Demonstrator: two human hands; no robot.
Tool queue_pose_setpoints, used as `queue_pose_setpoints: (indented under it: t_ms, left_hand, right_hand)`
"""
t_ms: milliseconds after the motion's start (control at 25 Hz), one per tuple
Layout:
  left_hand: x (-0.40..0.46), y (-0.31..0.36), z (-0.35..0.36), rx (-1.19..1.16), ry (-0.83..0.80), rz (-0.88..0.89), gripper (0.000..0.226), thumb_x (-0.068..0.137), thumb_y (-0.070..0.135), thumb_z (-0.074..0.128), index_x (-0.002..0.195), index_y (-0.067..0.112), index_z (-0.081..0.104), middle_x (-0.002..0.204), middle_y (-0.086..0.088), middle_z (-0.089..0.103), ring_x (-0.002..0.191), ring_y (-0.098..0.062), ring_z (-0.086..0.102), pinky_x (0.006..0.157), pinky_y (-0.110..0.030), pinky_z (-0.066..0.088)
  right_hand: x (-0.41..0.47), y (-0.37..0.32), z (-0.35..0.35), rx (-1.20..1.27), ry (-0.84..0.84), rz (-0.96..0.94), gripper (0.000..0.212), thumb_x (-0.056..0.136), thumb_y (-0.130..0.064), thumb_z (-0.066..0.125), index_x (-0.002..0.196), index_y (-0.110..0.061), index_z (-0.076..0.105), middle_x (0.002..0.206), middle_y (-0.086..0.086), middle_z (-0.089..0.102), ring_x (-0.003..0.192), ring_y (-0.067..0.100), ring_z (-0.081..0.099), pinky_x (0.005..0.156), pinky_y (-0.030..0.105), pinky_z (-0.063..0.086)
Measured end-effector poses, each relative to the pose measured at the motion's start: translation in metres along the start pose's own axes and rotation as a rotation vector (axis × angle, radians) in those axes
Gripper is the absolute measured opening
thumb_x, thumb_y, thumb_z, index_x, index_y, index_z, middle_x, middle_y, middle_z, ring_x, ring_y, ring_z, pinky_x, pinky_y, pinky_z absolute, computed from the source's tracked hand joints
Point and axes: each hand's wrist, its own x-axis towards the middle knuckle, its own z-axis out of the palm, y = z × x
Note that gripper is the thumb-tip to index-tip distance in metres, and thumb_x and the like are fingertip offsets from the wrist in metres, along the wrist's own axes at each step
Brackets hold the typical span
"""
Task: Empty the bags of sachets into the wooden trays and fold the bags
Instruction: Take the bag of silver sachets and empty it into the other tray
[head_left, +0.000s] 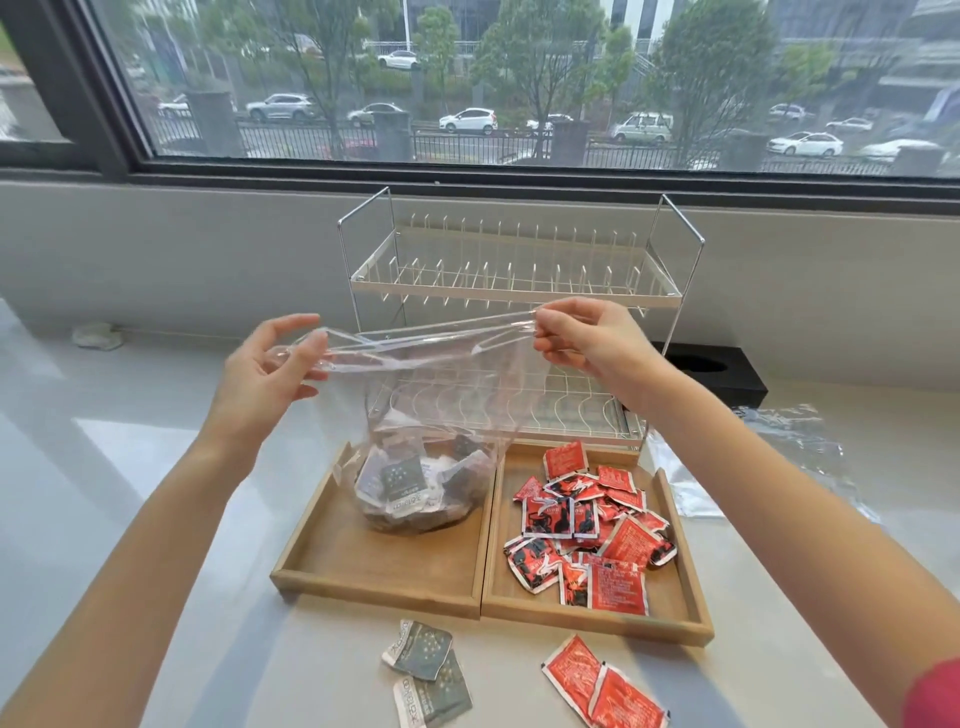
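A clear plastic bag (441, 384) hangs stretched between my hands, its bottom full of dark grey sachets (410, 486) resting in the left wooden tray (363, 566). My left hand (270, 364) pinches the bag's left top edge. My right hand (582, 338) pinches the right top edge. The right wooden tray (675, 608) holds a heap of red sachets (592, 525). Two grey sachets (428, 670) and two red sachets (602, 686) lie on the table in front of the trays.
A white wire dish rack (514, 280) stands right behind the trays. A black box (727, 379) sits to its right by the wall. An empty clear bag (779, 457) lies crumpled at the right. A small grey lump (96, 335) lies at the far left.
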Motion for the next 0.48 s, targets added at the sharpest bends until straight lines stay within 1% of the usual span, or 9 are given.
queue_pose_setpoints:
  t_ms: [80,120,200,280,360,440,480]
  left_hand:
    - [0.007,0.011,0.0,-0.013,0.017,0.05,0.008,0.086,0.028,0.055,0.088,0.036,0.057,0.077,0.009,0.063,0.058,0.007,0.059,0.061,-0.009,0.049]
    - [0.01,0.016,0.0,-0.025,0.019,0.07,0.008,0.086,0.028,0.055,0.087,0.035,0.058,0.072,0.013,0.065,0.06,0.008,0.059,0.063,-0.01,0.049]
    - [0.015,0.025,0.001,-0.055,0.008,0.107,0.008,0.086,0.027,0.055,0.086,0.034,0.06,0.067,0.018,0.067,0.066,0.008,0.061,0.065,-0.009,0.05]
    - [0.018,0.032,0.004,-0.09,-0.024,0.139,0.01,0.086,0.024,0.056,0.087,0.033,0.06,0.078,0.014,0.065,0.072,0.005,0.061,0.066,-0.009,0.05]
    - [0.02,0.039,0.009,-0.127,-0.072,0.169,0.014,0.086,0.019,0.055,0.091,0.032,0.059,0.089,0.007,0.061,0.072,0.003,0.061,0.067,-0.01,0.05]
    - [0.024,0.046,0.016,-0.153,-0.104,0.178,0.017,0.088,0.014,0.052,0.093,0.029,0.058,0.088,0.009,0.062,0.07,0.003,0.062,0.067,-0.01,0.051]
    - [0.027,0.049,0.02,-0.174,-0.104,0.166,0.016,0.089,0.015,0.05,0.092,0.028,0.058,0.084,0.012,0.064,0.07,0.002,0.062,0.067,-0.011,0.051]
  right_hand:
    - [0.003,-0.014,-0.003,0.008,0.008,-0.035,0.005,0.087,-0.013,0.058,0.085,-0.014,0.062,0.076,0.001,0.063,0.06,0.002,0.063,0.065,0.016,0.055]
    - [0.004,-0.02,-0.005,0.016,0.017,-0.057,0.005,0.087,-0.013,0.057,0.085,-0.014,0.062,0.075,0.001,0.063,0.06,0.002,0.063,0.066,0.016,0.055]
    - [0.005,-0.03,-0.009,0.028,0.036,-0.108,0.006,0.087,-0.012,0.057,0.084,-0.015,0.062,0.075,0.0,0.063,0.06,0.002,0.063,0.067,0.017,0.055]
    - [0.005,-0.036,-0.015,0.036,0.053,-0.146,0.008,0.087,-0.011,0.057,0.085,-0.016,0.062,0.076,0.0,0.063,0.06,0.002,0.063,0.066,0.016,0.055]
    - [0.004,-0.04,-0.02,0.042,0.077,-0.165,0.009,0.087,-0.008,0.057,0.086,-0.017,0.061,0.078,0.001,0.062,0.06,0.001,0.064,0.066,0.016,0.055]
    - [0.004,-0.042,-0.026,0.05,0.103,-0.174,0.011,0.086,-0.006,0.057,0.086,-0.017,0.06,0.078,0.001,0.061,0.06,0.001,0.065,0.066,0.016,0.054]
    - [0.005,-0.044,-0.028,0.054,0.113,-0.175,0.012,0.086,-0.006,0.057,0.086,-0.017,0.06,0.079,0.0,0.062,0.06,0.001,0.065,0.066,0.016,0.054]
